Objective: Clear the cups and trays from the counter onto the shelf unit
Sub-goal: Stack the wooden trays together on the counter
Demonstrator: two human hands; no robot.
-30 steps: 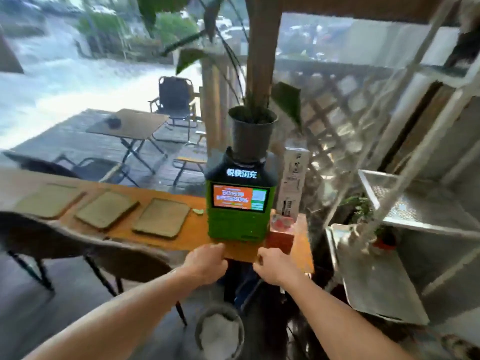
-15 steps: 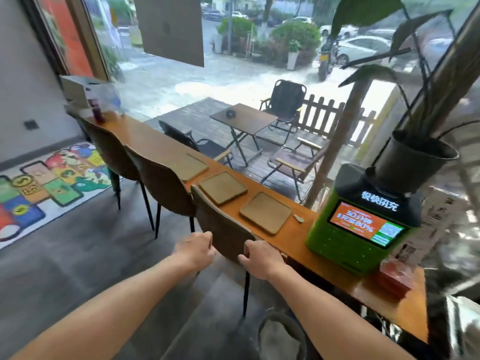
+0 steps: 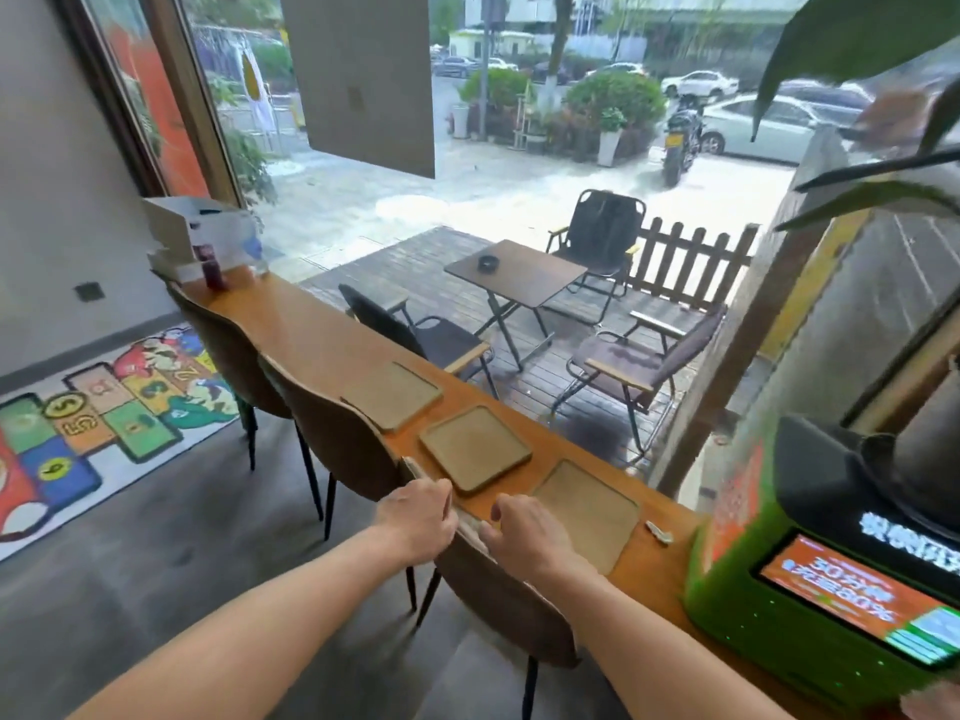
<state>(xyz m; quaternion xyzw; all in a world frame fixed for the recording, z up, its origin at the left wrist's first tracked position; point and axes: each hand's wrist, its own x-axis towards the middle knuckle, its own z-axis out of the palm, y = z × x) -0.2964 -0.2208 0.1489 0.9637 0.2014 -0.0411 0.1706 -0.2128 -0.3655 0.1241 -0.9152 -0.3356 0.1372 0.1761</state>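
Along the window runs a counter (image 3: 322,340); at its near edge the left hand (image 3: 418,517) and right hand (image 3: 524,535) hover loosely curled and empty over a chair (image 3: 498,595), the right just beside the near tray (image 3: 589,514). Beyond lie the middle tray (image 3: 475,449) and far tray (image 3: 392,394), then a dark cup (image 3: 213,270) at the far end. Nothing is lifted and no shelf shows, so the clearing looks barely begun.

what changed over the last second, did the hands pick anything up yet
The view swung left from the green kiosk toward the trays. The left hand and right hand moved along with it and now sit at the counter edge by the nearest tray, either side of a chair back, gripping nothing. The three trays lie flat in their row as before.
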